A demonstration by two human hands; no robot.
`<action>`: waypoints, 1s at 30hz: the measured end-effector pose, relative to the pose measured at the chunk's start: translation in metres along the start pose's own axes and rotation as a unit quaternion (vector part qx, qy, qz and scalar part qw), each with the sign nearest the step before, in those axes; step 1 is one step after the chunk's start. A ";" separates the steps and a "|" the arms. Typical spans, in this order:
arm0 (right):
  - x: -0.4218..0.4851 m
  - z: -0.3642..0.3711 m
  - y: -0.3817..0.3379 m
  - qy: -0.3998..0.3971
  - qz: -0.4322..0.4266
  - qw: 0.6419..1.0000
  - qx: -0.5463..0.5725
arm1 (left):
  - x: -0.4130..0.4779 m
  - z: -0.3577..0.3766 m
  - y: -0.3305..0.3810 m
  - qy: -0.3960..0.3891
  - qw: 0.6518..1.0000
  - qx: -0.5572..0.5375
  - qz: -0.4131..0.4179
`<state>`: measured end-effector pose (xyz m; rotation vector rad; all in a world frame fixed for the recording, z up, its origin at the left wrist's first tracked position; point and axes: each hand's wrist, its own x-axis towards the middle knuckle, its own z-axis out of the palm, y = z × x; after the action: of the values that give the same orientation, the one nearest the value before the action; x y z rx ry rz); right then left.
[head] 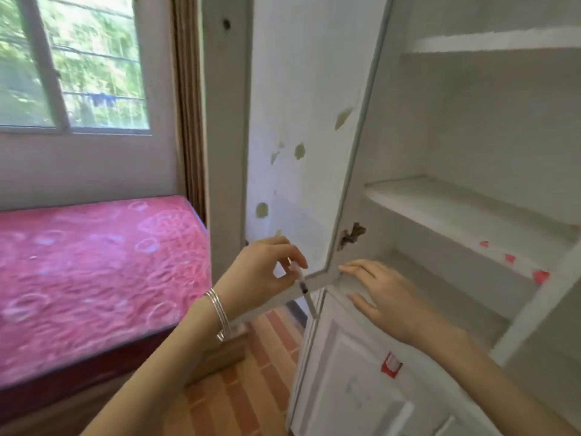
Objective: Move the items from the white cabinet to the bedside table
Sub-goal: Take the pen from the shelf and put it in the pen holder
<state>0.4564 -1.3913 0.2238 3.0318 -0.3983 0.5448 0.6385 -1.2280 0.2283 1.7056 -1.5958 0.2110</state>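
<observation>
Left hand (267, 272) pinched thin syringe-like tube (303, 287), just outside open white cabinet (440, 136). Right hand (383, 294) flat on lower shelf (456, 297), fingers straight, holding nothing. Likely carry step; next: turn toward bedside desk, out of view.

Daylit window (75, 64), brown curtain (188, 105), pink mattress (94, 278), orange plank floor (239, 388).

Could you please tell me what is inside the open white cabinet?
The visible shelves hold nothing I can see, only red scraps along one front edge. The right hand covers part of the lowest shelf, and the lower door hides what lies below.
</observation>
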 end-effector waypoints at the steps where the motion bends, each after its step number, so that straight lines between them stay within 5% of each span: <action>1: 0.003 0.006 -0.015 -0.004 -0.021 1.000 0.008 | -0.021 -0.009 -0.002 -0.003 0.999 0.029 -0.015; 11: 0.044 0.060 -0.193 -0.050 -0.261 0.959 0.101 | -0.228 -0.117 -0.022 -0.039 0.938 0.279 -0.202; 20: 0.056 0.104 -0.418 -0.074 -0.426 0.893 0.126 | -0.448 -0.220 -0.003 -0.060 0.822 0.458 -0.333; 30: 0.020 0.130 -0.696 -0.085 -0.569 0.801 0.167 | -0.671 -0.360 0.048 0.031 0.746 0.431 -0.507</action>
<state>0.6970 -0.7343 0.1162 2.8498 1.5685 0.2241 0.5962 -0.4779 0.0935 2.9713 -0.2416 0.4725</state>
